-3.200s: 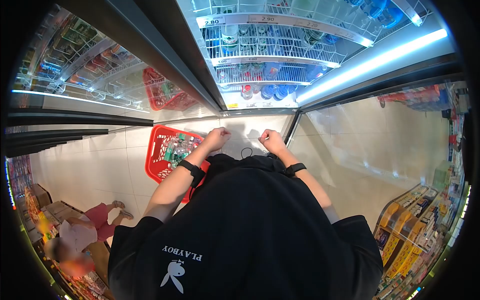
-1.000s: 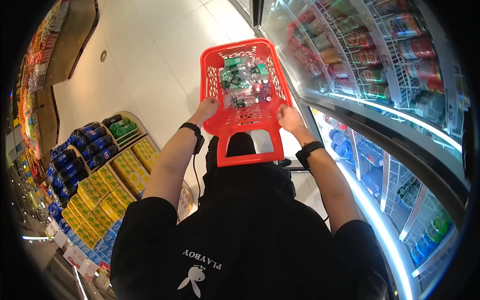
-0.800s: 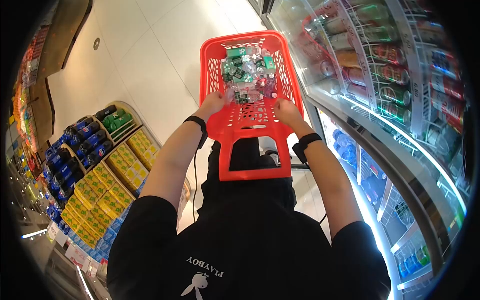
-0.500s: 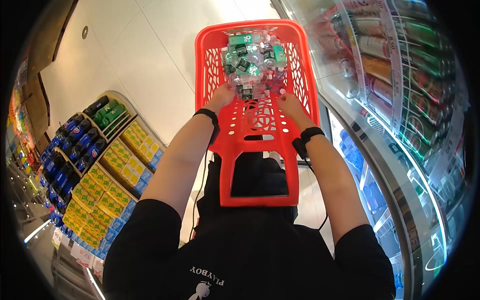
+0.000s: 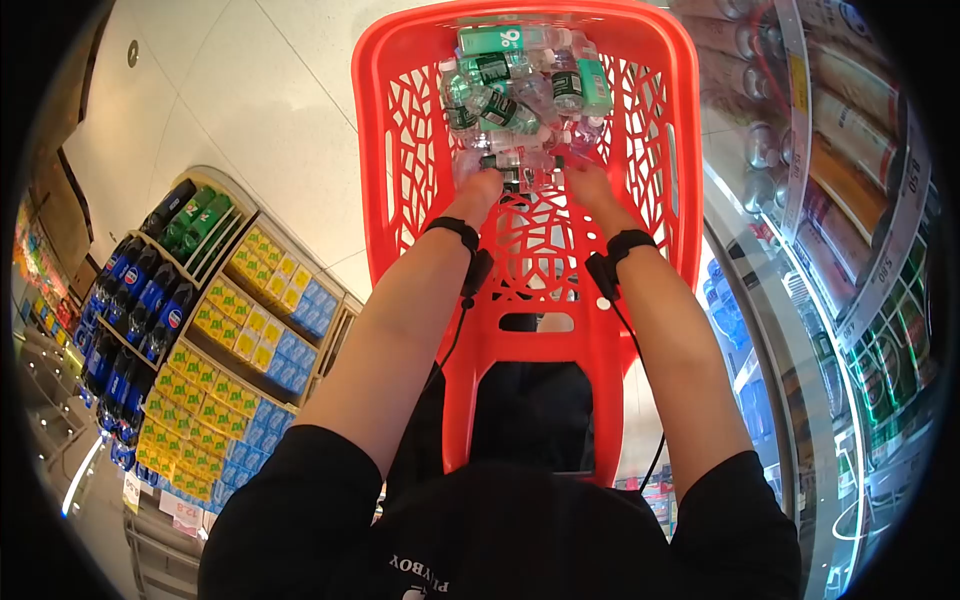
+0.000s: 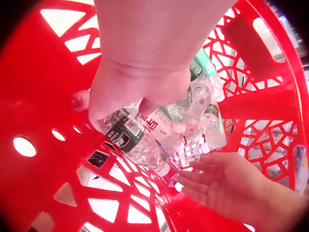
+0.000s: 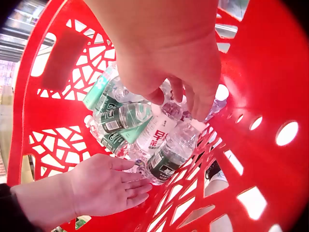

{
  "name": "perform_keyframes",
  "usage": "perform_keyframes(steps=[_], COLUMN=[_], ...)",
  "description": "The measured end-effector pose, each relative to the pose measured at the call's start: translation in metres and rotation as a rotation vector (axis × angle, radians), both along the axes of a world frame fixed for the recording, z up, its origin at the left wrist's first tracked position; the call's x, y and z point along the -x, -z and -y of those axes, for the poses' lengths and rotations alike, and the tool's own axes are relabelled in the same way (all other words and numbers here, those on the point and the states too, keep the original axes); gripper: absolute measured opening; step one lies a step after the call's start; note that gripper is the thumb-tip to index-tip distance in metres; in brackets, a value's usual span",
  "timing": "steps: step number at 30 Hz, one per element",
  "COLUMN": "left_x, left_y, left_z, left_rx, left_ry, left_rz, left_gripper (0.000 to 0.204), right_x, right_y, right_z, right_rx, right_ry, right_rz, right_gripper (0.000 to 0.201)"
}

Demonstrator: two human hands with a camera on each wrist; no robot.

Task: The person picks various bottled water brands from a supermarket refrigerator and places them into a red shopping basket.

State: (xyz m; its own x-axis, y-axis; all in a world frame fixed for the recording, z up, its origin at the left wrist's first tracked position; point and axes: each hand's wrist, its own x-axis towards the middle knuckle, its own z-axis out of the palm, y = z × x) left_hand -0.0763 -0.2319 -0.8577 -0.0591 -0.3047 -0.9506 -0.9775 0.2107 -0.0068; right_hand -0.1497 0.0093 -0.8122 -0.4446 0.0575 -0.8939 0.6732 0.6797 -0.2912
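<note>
A red shopping basket (image 5: pixel 470 350) fills the middle of the head view, with both hands reaching down inside it. Between them, nearest me, lies a clear water bottle (image 5: pixel 540 172) with a dark green label, crosswise on the pile. My left hand (image 5: pixel 482 190) is at the bottle's base end; its fingers look straight in the right wrist view. At the other end, beside the pale cap, is my right hand (image 5: pixel 592 187), its fingers extended in the left wrist view. Behind lie several more green-labelled bottles (image 5: pixel 505 110) and a white-labelled bottle (image 7: pixel 157 131) with red characters.
On the left a display rack holds yellow drink packs (image 5: pixel 205 400) and dark bottles with blue labels (image 5: pixel 135 310). Along the right runs a glass-fronted cooler with bottles and cans (image 5: pixel 850 180). Pale floor tiles (image 5: pixel 240 90) show beyond the basket. Cables hang from both wrist cameras.
The view has turned from the cooler to the basket, which now looks larger and nearer. Both hands have gone from its rim area down and inward to the nearest bottle.
</note>
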Motion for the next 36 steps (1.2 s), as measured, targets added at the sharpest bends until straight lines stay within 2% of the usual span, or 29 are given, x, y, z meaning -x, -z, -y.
perform_keyframes(steps=[1, 3, 4, 5, 6, 7, 8, 9, 11, 13, 15, 16, 17, 18, 19, 20, 21, 22, 23, 24, 25, 26, 27, 28, 29, 30, 32, 35, 36], left_x=[0.006, 0.017, 0.035, 0.063, 0.077, 0.026, 0.003, 0.016, 0.007, 0.003, -0.001, -0.011, -0.023, -0.027, -0.010, 0.021, 0.042, 0.039, 0.034, 0.033, 0.044, 0.058, 0.070, 0.082, 0.083, 0.085, 0.083, 0.095, 0.099], left_y=[-0.001, -0.013, -0.043, -0.086, -0.106, -0.076, -0.017, -0.001, 0.007, 0.008, 0.018, 0.030, 0.043, 0.047, 0.022, -0.025, -0.056, -0.051, -0.049, -0.049, -0.069, -0.104, -0.144, -0.193, -0.211, -0.226, -0.241, -0.313, -0.344], left_z=[-0.003, -0.010, -0.018, -0.029, -0.039, -0.031, -0.039, -0.052, -0.048, -0.039, -0.028, -0.026, -0.024, -0.023, -0.025, -0.030, -0.033, -0.030, -0.027, -0.023, -0.024, -0.027, -0.031, -0.035, -0.033, -0.031, -0.022, -0.029, -0.032], left_rx=[0.000, 0.054, 0.054, 0.086, 0.119, 0.121, 0.206, 0.289, 0.240, 0.189, 0.073, 0.074, 0.048, 0.023, 0.021, 0.070, 0.119, 0.116, 0.068, 0.021, 0.021, -0.028, -0.079, -0.136, -0.137, -0.198, -0.331, -0.394, -0.384], left_ry=[0.000, -0.017, -0.015, -0.021, -0.025, -0.021, -0.079, -0.136, -0.188, -0.242, -0.358, -0.355, -0.351, -0.347, -0.347, -0.299, -0.251, -0.251, -0.297, -0.341, -0.338, -0.461, -0.585, -0.581, -0.580, -0.520, -0.439, -0.430, -0.421], left_rz=[0.000, 0.123, 0.131, 0.139, 0.146, 0.150, 0.083, 0.015, 0.016, 0.018, 0.071, 0.068, -0.007, -0.085, -0.096, -0.026, 0.039, 0.014, -0.047, -0.105, -0.131, -0.115, -0.099, -0.145, -0.171, -0.182, -0.200, -0.259, -0.310], left_gripper=[0.039, 0.038, 0.038, 0.044, 0.052, 0.052, 0.051, 0.050, 0.051, 0.053, 0.039, 0.039, 0.048, 0.058, 0.058, 0.059, 0.059, 0.059, 0.061, 0.064, 0.064, 0.055, 0.048, 0.051, 0.051, 0.053, 0.059, 0.062, 0.058], right_x=[0.003, -0.002, -0.028, -0.041, -0.051, -0.056, -0.058, -0.059, -0.058, -0.057, -0.062, -0.062, -0.051, -0.031, -0.019, -0.023, -0.034, -0.027, -0.019, -0.001, 0.016, 0.026, 0.036, 0.043, 0.049, 0.050, 0.062, 0.079, 0.088], right_y=[0.000, -0.002, 0.038, 0.057, 0.071, 0.078, 0.080, 0.080, 0.079, 0.086, 0.092, 0.092, 0.072, 0.035, 0.009, 0.006, 0.011, 0.000, -0.012, -0.047, -0.083, -0.113, -0.135, -0.156, -0.173, -0.171, -0.204, -0.278, -0.334], right_z=[0.005, 0.015, 0.009, 0.007, 0.005, 0.007, 0.010, 0.012, 0.013, 0.008, 0.010, 0.011, 0.015, 0.022, 0.025, 0.021, 0.014, 0.013, 0.013, 0.022, 0.028, 0.028, 0.027, 0.023, 0.018, 0.009, 0.008, 0.000, 0.002], right_rx=[0.000, 0.038, 0.018, 0.019, 0.009, 0.001, 0.004, 0.019, 0.033, 0.088, 0.031, -0.023, -0.021, -0.075, -0.131, -0.130, -0.109, -0.091, -0.094, -0.157, -0.212, -0.213, -0.205, -0.176, -0.148, -0.157, -0.164, -0.150, -0.129], right_ry=[0.000, 0.167, 0.193, 0.197, 0.196, 0.195, 0.200, 0.236, 0.276, 0.182, 0.219, 0.253, 0.255, 0.177, 0.099, 0.099, -0.080, -0.258, -0.254, -0.069, 0.117, 0.159, 0.163, 0.137, 0.111, 0.058, 0.077, 0.097, 0.109], right_rz=[0.000, 0.177, 0.144, 0.151, 0.151, 0.149, 0.151, 0.133, 0.117, 0.145, 0.097, 0.045, 0.039, 0.030, 0.017, 0.003, -0.123, -0.257, -0.283, -0.220, -0.159, -0.174, -0.198, -0.264, -0.333, -0.446, -0.505, -0.603, -0.610], right_gripper=[0.044, 0.047, 0.048, 0.048, 0.048, 0.048, 0.048, 0.050, 0.052, 0.044, 0.041, 0.038, 0.038, 0.037, 0.036, 0.036, 0.037, 0.039, 0.039, 0.040, 0.042, 0.043, 0.043, 0.042, 0.042, 0.044, 0.044, 0.041, 0.039])
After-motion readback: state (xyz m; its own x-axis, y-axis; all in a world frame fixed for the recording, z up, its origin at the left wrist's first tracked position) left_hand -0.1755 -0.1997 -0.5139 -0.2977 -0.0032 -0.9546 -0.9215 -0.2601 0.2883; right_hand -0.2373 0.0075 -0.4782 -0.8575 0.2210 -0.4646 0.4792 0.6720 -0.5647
